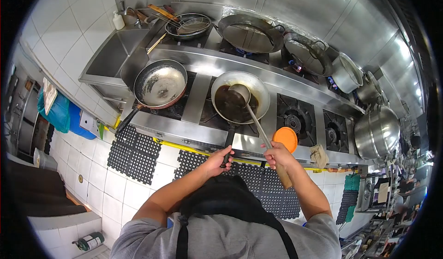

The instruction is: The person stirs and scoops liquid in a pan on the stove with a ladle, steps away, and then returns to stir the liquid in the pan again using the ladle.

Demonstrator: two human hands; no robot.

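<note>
My left hand (218, 162) is closed round the black handle of a light metal frying pan (254, 81), which sits on a front burner. Dark brown liquid (230, 105) covers much of the pan's bottom. A long-handled ladle (254, 118) is gripped in my right hand (278, 155), its wooden grip end sticking out below the fist. The ladle's round bowl lies in the pan, at the upper edge of the liquid. Close to my right hand, an orange round lid or plate (285, 140) rests at the stove's front edge.
Left of my pan stands another frying pan (164, 86), its handle jutting over the front edge. Large woks (251, 33) and a steel pot (347, 72) line the back burners. A sink (108, 56) is at left. A cloth (319, 156) and a big steel pot (378, 132) are at right.
</note>
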